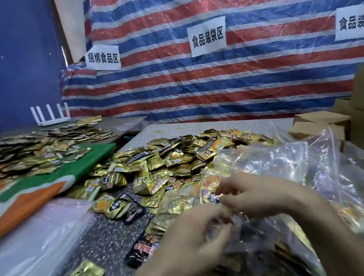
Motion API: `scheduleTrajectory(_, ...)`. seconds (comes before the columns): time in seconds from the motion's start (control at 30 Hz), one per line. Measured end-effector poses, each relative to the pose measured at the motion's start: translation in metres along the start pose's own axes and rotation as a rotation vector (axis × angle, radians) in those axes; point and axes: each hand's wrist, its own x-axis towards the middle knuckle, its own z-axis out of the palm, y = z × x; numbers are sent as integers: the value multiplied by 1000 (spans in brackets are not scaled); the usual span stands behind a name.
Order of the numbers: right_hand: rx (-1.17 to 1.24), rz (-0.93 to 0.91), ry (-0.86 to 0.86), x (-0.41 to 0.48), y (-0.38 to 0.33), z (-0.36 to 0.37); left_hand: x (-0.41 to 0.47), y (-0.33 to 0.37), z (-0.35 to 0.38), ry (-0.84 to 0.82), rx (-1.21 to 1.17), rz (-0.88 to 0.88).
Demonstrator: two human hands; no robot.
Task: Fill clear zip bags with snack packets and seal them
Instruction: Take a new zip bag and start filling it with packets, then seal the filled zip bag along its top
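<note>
Honestly, your left hand (192,236) and right hand (253,194) both look pinched on the mouth of the clear crinkly plastic zip bag (261,252) beside the gold foil snack packet heap (157,165), so a trapped packet corner could block the zip.

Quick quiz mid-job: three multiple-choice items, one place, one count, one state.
1. The white antenna router stands: A far left, at the back; B on cardboard boxes; C in the packet pile.
2. White paper signs on the striped plastic tarp: A one; B three; C five.
3. The clear plastic zip bag gripped by left hand and right hand is: A empty; B holding foil snack packets; C folded, untouched.
1A, it sits far back on the left; 2B, three sheets show; 3B, gold and dark packs show through.
</note>
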Motion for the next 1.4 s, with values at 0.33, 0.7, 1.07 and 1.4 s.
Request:
scheduleTrajectory(0.33, 3, -129, 14, -10, -8, 0, -69, -127, -86, 427, 730, -558)
scheduleTrajectory(0.7, 36, -188, 9, -17, -8, -3, -117, -192, -128, 247, 662, -996)
scheduleTrajectory(1.07, 63, -198, -19, -19, -9, -4, -126, -182, -149, 354, 576, -908)
scheduleTrajectory(1.4, 45, -196, -16, -22, -9, -4, -111, -152, -164, 681, 651, -862)
